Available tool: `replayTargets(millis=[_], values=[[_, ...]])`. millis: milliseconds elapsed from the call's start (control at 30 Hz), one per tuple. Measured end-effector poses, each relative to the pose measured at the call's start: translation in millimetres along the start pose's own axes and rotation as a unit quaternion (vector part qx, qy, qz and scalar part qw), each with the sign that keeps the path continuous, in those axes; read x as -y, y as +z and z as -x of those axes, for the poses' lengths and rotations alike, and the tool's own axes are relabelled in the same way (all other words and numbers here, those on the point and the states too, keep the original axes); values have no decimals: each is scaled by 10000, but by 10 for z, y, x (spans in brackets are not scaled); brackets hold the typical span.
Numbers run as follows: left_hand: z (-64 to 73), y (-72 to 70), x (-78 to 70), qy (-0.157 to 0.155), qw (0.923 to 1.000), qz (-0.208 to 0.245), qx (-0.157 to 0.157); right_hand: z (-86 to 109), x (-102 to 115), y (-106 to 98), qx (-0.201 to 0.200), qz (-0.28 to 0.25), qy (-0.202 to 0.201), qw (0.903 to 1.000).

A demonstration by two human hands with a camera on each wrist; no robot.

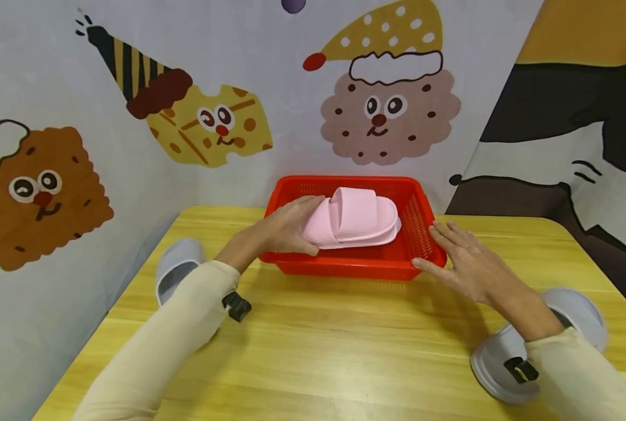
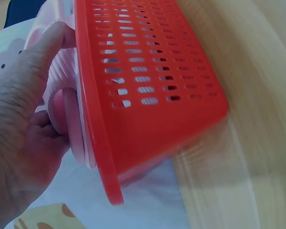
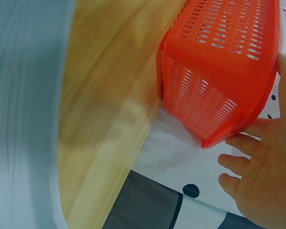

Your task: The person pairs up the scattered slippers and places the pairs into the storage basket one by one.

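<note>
In the head view, my left hand (image 1: 292,225) grips the left end of pink slippers (image 1: 357,216), thumb in front and fingers behind. They lie in a red plastic basket (image 1: 344,269), tilted above its floor; they look like two pressed together. The left wrist view shows the hand (image 2: 24,114) around the pink slippers (image 2: 64,71) beside the basket's rim (image 2: 97,129). My right hand (image 1: 468,263) has its fingers extended at the basket's right front corner. Its fingertips reach the rim in the right wrist view, where the hand (image 3: 271,162) holds nothing.
A grey slipper (image 1: 181,260) sits at the table's left, partly behind my left sleeve. Another grey slipper (image 1: 581,316) lies under my right forearm. The wooden table (image 1: 344,351) meets a wall covering (image 1: 229,187) printed with cartoon biscuits, just behind the basket.
</note>
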State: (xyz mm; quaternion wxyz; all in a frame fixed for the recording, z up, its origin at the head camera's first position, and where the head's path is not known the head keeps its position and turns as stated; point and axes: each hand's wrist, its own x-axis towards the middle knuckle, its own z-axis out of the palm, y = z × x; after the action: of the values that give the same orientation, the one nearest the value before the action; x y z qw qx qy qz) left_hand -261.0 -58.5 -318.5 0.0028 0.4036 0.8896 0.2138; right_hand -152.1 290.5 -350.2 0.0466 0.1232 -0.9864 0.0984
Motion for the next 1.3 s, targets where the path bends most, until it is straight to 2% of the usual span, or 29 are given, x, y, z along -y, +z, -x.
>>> replayTargets(millis=[167, 300, 500, 667, 767, 900, 1000, 1200, 1300], values=[[-81, 65, 52, -283, 9985, 184, 435, -8, 12, 25, -36, 24, -64, 10000], [-133, 90, 91, -473, 9948, 124, 894, -4, 17, 39, -94, 83, -91, 9999], [-163, 153, 170, -589, 9873, 210, 1458, -15, 34, 67, -85, 134, -71, 9998], [-192, 210, 186, -696, 9819, 462, 1698, -16, 44, 73, -162, 137, -101, 9997], [-216, 199, 138, -936, 9763, 518, 1880, -14, 50, 57, -182, 155, -126, 9996], [-243, 188, 84, -1119, 9725, 409, 2001, -22, 51, 41, -245, 190, -193, 9993], [-263, 196, 58, -1093, 9723, 342, 2038, -20, 40, 30, -277, 195, -189, 9992], [-279, 263, 8, -1309, 9656, 220, 2234, -8, 11, 30, -223, 183, -159, 9995], [-281, 308, -22, -1306, 9647, 17, 2288, 3, 0, 37, -196, 169, -115, 9996]])
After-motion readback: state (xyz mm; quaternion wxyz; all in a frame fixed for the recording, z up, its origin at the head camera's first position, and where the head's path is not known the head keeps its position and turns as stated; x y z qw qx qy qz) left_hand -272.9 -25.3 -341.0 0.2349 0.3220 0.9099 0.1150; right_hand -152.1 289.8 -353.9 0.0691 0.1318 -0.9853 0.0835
